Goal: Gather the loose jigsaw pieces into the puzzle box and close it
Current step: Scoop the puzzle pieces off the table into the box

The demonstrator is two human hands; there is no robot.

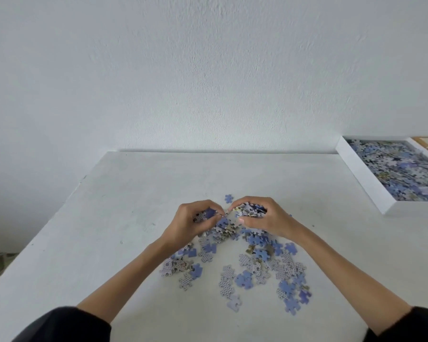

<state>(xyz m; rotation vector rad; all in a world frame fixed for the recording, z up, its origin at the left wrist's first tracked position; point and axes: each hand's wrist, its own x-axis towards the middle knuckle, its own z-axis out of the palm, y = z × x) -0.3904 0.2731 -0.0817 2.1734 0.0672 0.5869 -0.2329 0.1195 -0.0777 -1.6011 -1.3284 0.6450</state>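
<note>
Jigsaw pieces [224,225] heaped between left hand [194,223] and right hand [266,218], both curled round them, puzzle box [366,174] well apart rightward

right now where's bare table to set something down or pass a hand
Bare: the table left of the left hand; the far strip by the wall; the gap between right hand and box. Crowded: the middle, pieces strewn from both hands toward the near edge.
</note>
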